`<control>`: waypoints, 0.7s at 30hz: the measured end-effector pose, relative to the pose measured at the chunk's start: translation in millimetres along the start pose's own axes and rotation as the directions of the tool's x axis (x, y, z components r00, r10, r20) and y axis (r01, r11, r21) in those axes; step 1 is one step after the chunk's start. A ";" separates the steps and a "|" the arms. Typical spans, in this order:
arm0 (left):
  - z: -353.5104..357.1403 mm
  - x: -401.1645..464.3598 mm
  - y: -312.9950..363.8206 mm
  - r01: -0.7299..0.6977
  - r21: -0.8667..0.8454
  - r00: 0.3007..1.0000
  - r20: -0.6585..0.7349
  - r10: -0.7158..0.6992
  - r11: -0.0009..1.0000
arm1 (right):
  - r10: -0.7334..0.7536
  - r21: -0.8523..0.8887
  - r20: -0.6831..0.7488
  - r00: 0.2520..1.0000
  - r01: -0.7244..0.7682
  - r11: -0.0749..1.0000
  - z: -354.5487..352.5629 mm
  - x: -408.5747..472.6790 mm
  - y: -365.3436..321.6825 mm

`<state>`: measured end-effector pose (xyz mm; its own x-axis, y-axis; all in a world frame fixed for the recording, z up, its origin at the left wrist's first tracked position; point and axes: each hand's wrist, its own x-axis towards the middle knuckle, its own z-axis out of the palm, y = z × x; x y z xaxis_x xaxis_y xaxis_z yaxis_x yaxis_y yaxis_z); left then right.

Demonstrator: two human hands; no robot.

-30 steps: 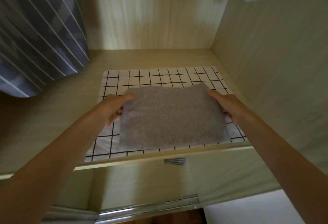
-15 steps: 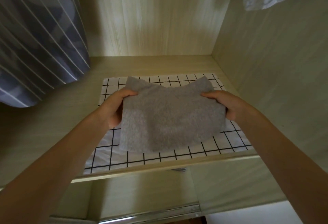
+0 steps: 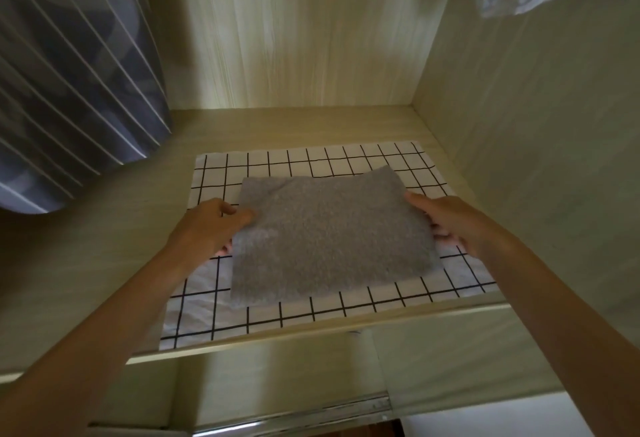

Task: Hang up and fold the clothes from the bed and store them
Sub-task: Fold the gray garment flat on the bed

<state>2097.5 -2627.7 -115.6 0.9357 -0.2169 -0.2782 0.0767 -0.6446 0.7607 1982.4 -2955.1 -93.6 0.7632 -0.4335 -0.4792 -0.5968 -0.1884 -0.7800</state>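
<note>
I am holding a folded grey fleece cloth (image 3: 329,235) by its two side edges, my left hand (image 3: 211,225) pinching the left edge and my right hand (image 3: 453,222) pinching the right. It is lying on the checked folded cloth (image 3: 304,312) near the shelf's (image 3: 104,263) front edge. It looks light, soft and floppy, so side grips suit it. The wardrobe wall (image 3: 536,159) is crowding the right; a striped hanging garment (image 3: 69,90) is crowding the left.

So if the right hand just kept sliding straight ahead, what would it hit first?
Probably nothing soon: the right hand points along the checked cloth toward the wardrobe's back wall, the first solid thing, though depth is hard to judge.
</note>
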 end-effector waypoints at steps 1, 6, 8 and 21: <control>-1.4 -3.6 0.2 0.028 0.016 0.998 0.048 -0.028 0.999 | 0.003 -0.045 0.038 0.999 -0.002 0.999 -2.7 -4.0 1.1; -0.1 -13.4 0.1 0.018 0.097 0.982 0.188 -0.036 0.995 | -0.035 -0.195 0.185 0.982 0.072 0.978 -5.0 -19.3 4.2; 0.1 -14.8 -1.7 0.012 0.090 0.980 0.197 -0.030 0.996 | -0.042 -0.177 0.169 0.985 0.072 0.982 -3.5 -18.9 5.9; 79.1 -0.4 47.1 -0.671 0.581 0.650 0.164 0.742 0.460 | -0.741 -0.655 0.147 0.656 0.626 0.424 97.5 11.0 -18.0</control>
<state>2073.5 -2715.9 -126.0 0.6088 -0.7397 0.2868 -0.7930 -0.5770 0.1954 2025.8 -2870.6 -124.1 0.9788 -0.0153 0.2044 0.0620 -0.9282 -0.3668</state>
